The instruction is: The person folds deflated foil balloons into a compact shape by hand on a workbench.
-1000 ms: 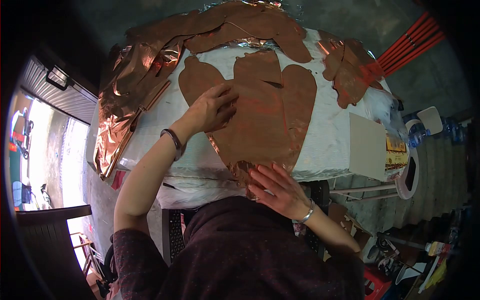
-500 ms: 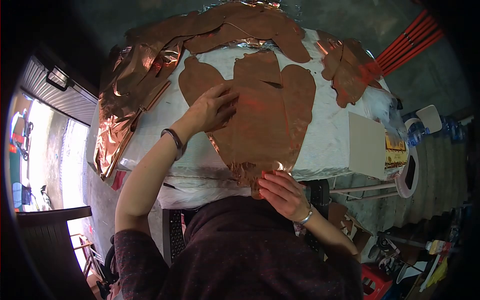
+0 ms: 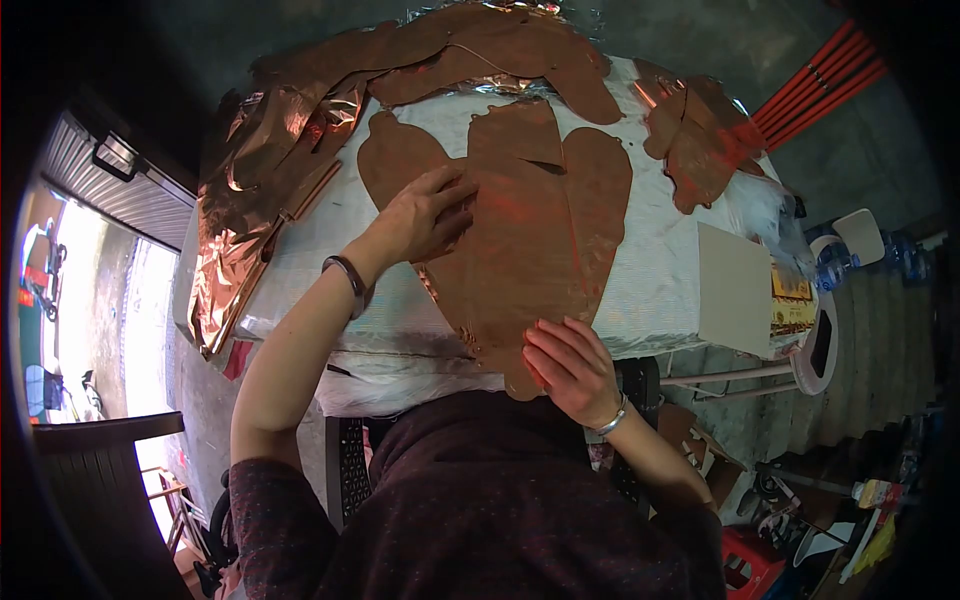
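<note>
A large copper-brown sheet with rounded lobes (image 3: pixel 520 240) lies flat on the white-covered table (image 3: pixel 655 290), its narrow lower end hanging over the front edge. My left hand (image 3: pixel 430 213) rests on the sheet's left side, fingers slightly bent and apart, a dark bangle on the wrist. Near the lower right edge of the sheet is my right hand (image 3: pixel 572 368), with its fingers pressed together on the surface; whatever is under the fingertips is hidden. A silver bracelet circles that wrist.
Crumpled shiny copper foil (image 3: pixel 235 210) covers the table's left side. More brown cut sheets (image 3: pixel 480 45) lie along the back, others (image 3: pixel 700 150) at the right. A pale board (image 3: pixel 733 290) stands at the right edge. Red poles (image 3: pixel 825 85) are beyond.
My right hand has shifted slightly up and to the right along the sheet's lower end, which now looks smoother and flatter. My left hand has stayed in place.
</note>
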The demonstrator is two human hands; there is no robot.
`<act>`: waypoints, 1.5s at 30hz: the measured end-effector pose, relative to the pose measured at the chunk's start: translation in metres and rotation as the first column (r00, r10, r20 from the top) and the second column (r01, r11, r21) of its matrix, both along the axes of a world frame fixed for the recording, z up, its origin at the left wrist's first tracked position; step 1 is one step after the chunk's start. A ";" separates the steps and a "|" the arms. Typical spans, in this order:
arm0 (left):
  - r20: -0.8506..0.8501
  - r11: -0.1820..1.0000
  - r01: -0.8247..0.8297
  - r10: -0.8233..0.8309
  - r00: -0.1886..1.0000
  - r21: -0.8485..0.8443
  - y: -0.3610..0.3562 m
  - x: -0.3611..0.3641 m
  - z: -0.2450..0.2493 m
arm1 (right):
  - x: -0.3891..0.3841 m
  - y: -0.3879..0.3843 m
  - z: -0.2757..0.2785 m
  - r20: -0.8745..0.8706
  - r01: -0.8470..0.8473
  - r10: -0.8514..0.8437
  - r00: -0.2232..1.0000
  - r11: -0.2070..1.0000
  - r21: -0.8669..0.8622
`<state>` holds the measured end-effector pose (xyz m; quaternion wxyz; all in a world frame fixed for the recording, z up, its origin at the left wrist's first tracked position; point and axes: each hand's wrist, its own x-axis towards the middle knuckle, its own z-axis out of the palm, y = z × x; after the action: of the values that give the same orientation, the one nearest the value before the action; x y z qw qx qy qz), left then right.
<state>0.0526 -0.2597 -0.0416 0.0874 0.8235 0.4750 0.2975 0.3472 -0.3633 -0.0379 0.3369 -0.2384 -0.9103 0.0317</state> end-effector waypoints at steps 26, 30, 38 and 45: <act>0.005 0.997 0.032 -0.032 0.999 0.071 -0.001 0.002 0.003 | 0.009 -0.006 -0.001 -0.050 -0.058 0.055 0.997 0.996 -0.070; -0.001 0.997 0.026 -0.026 1.000 0.069 -0.001 0.001 0.003 | 0.003 -0.004 0.001 -0.054 0.009 -0.012 0.998 0.998 -0.059; -0.066 0.997 0.007 -0.012 0.998 -0.078 -0.002 0.000 0.006 | 0.003 -0.001 0.009 -0.189 0.033 -0.095 0.977 0.951 -0.307; -0.064 0.995 -0.009 0.003 0.998 -0.103 -0.003 0.001 0.009 | 0.001 -0.001 0.014 -0.265 0.045 -0.205 0.942 0.860 -0.508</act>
<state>0.0533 -0.2631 -0.0327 0.1138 0.8255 0.4949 0.2463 0.3478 -0.3648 -0.0238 0.4043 -0.3680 -0.7897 0.2784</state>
